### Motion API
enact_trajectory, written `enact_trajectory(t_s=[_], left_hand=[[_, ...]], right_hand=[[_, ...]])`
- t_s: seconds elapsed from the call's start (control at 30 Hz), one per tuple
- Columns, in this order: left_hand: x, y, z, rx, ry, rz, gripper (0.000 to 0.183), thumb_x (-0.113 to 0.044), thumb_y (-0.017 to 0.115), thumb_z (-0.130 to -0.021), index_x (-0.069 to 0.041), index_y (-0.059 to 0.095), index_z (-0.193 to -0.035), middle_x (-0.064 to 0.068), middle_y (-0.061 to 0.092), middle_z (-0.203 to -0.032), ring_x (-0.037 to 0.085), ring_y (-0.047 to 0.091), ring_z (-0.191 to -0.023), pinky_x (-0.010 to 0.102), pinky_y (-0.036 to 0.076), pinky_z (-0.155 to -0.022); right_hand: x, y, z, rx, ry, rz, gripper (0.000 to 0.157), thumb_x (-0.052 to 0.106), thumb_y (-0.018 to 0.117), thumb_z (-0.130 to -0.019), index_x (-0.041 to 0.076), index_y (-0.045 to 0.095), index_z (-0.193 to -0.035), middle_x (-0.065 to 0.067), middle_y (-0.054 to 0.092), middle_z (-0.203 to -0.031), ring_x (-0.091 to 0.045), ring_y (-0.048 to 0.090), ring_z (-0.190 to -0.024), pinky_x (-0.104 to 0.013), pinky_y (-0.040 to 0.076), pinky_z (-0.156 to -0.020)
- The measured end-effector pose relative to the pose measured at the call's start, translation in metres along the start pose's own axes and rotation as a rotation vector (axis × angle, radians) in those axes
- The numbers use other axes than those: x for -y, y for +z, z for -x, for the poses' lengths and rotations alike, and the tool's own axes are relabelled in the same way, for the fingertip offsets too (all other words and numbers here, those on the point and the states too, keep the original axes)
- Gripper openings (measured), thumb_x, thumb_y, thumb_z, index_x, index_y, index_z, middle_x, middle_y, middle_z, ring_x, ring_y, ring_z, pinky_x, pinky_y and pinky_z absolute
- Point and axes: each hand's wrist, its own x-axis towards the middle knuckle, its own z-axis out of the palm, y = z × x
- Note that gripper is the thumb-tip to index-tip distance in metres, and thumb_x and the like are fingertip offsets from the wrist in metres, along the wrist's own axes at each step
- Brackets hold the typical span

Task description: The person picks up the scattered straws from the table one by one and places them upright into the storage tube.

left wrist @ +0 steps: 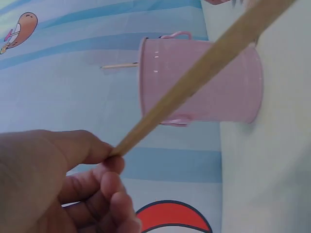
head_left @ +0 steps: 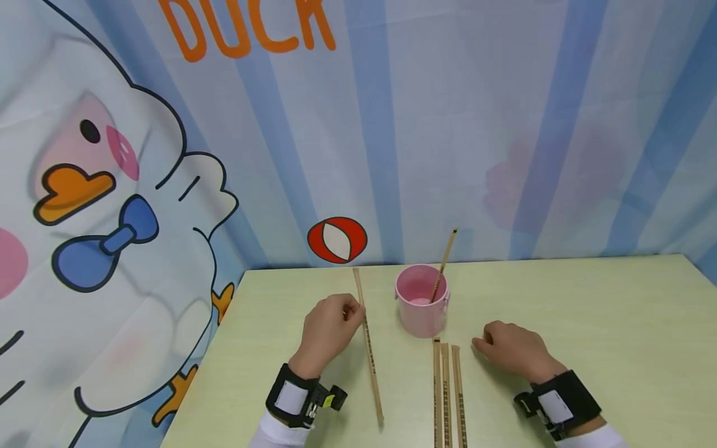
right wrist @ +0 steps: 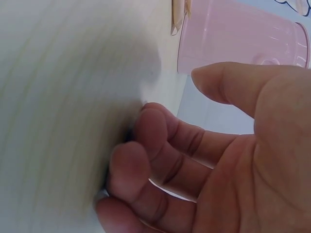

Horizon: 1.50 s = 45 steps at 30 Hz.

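In the head view my left hand pinches a long thin tan stick with dark print between thumb and index finger. The left wrist view shows the stick slanting away from the fingertips, across the sight of the pink bucket. That bucket stands on the table between both hands, with another such stick leaning in it. To the bucket's right, my right hand rests on the table, fingers loosely curled, holding nothing.
Several similar sticks lie side by side on the pale table, in front of the bucket and left of the right hand. Behind the table's far edge hangs a blue striped curtain with a printed duck.
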Motion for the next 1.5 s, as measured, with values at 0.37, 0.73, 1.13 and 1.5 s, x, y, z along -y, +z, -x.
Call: enact_trajectory(t_s=[0.37,0.73,1.13,1.5], left_hand=[[-0.018,-0.024,-0.018,-0.231,0.027,0.094,0.018,-0.029,0.06,-0.087,-0.015,0.068,-0.079,-0.009,0.055,-0.062,0.008,0.048,-0.055,0.027,0.04,-0.045],[-0.03,-0.039,-0.03,-0.484,0.153,0.208,0.024,-0.03,0.06,-0.089,-0.009,0.071,-0.085,0.0,0.066,-0.071,0.008,0.053,-0.058,0.028,0.045,-0.053],[-0.044,-0.044,-0.044,-0.607,0.209,0.292,0.029,-0.033,0.057,-0.09,-0.008,0.07,-0.087,0.002,0.065,-0.075,0.008,0.049,-0.052,0.03,0.042,-0.05],[-0.042,-0.032,-0.057,-0.683,0.228,0.338,0.027,-0.03,0.06,-0.089,-0.005,0.07,-0.088,0.004,0.065,-0.072,0.008,0.046,-0.046,0.029,0.039,-0.043]], right_hand=[[0.001,0.001,0.001,-0.01,-0.012,-0.005,0.031,0.035,0.054,-0.089,0.013,0.049,-0.069,0.001,0.043,-0.058,-0.014,0.042,-0.053,-0.031,0.031,-0.05],[0.001,0.002,0.0,-0.002,-0.01,0.001,0.03,0.035,0.054,-0.09,0.013,0.05,-0.069,0.001,0.044,-0.058,-0.014,0.042,-0.053,-0.031,0.031,-0.05],[0.002,-0.004,0.002,0.005,-0.003,0.013,0.03,0.033,0.052,-0.091,0.013,0.05,-0.069,0.001,0.043,-0.058,-0.014,0.042,-0.053,-0.03,0.031,-0.05],[0.001,-0.002,0.001,0.001,-0.002,0.009,0.031,0.035,0.053,-0.091,0.013,0.05,-0.069,0.001,0.044,-0.058,-0.014,0.042,-0.053,-0.031,0.031,-0.05]])
